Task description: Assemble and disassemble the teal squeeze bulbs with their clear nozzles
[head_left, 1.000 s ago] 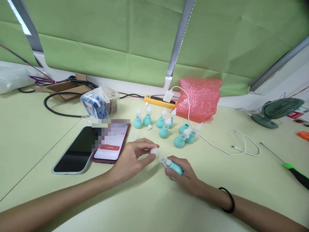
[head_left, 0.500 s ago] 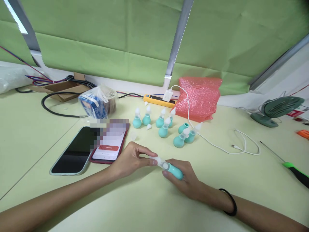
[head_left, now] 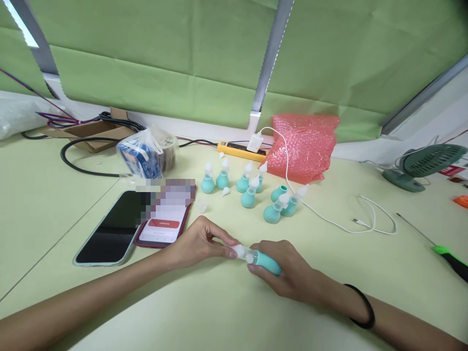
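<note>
My right hand (head_left: 288,270) is closed round the teal squeeze bulb (head_left: 268,263) of a nasal aspirator, which is tilted with its tip to the left. A clear collar (head_left: 250,255) joins the bulb to a white nozzle tip (head_left: 239,250). Thumb and fingers of my left hand (head_left: 208,242) pinch that tip and hide its end. Behind my hands stand several more teal aspirators (head_left: 248,197) with white tips. One bare bulb (head_left: 279,193) among them has no tip. A loose white tip (head_left: 225,191) and a small clear piece (head_left: 202,206) lie nearby.
Two phones (head_left: 109,234) lie left of my hands. Farther back are a bagged blue package (head_left: 141,158), a yellow power strip (head_left: 241,151) and a pink bubble-wrap bag (head_left: 303,146). To the right are a white cable (head_left: 336,228), a screwdriver (head_left: 444,253) and a green fan (head_left: 427,165).
Both hands and the aspirator have shifted slightly right. The fingers of my left hand now cover more of the nozzle tip's end. The grips otherwise look the same.
</note>
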`<state>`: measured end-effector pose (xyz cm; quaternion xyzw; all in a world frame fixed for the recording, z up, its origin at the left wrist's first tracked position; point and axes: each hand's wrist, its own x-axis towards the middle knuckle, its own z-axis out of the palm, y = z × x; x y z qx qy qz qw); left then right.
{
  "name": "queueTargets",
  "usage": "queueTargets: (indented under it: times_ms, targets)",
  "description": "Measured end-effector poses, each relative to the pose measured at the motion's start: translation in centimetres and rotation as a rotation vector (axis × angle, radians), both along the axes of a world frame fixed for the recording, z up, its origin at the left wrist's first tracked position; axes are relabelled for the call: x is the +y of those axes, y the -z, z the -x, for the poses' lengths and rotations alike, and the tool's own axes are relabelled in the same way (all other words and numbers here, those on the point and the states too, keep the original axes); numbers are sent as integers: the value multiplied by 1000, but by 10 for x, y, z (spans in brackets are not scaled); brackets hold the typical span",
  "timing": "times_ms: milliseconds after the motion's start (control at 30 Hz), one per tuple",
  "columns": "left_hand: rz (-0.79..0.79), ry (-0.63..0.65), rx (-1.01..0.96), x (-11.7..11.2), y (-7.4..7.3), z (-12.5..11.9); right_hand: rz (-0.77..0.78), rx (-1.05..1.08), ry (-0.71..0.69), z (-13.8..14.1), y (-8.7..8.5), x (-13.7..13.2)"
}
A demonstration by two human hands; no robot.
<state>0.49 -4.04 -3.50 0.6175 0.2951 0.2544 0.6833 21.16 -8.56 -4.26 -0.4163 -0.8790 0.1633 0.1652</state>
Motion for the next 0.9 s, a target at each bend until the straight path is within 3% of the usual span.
queueTargets:
  times_ms: [500,667,800,900]
  targets:
    - [49,-104,-56,-7,5,-3,1,45,-8,2,-6,2]
    - [73,-198,-88,-19,8,-8,-181,71,-2,0,-4,1]
    - [-91,-197,-17,-24,4,-11,-441,33,-10,-7,3,3]
    - [-270,-171,52,-24,-2,-10,-463,-6,-36,-9,4,4]
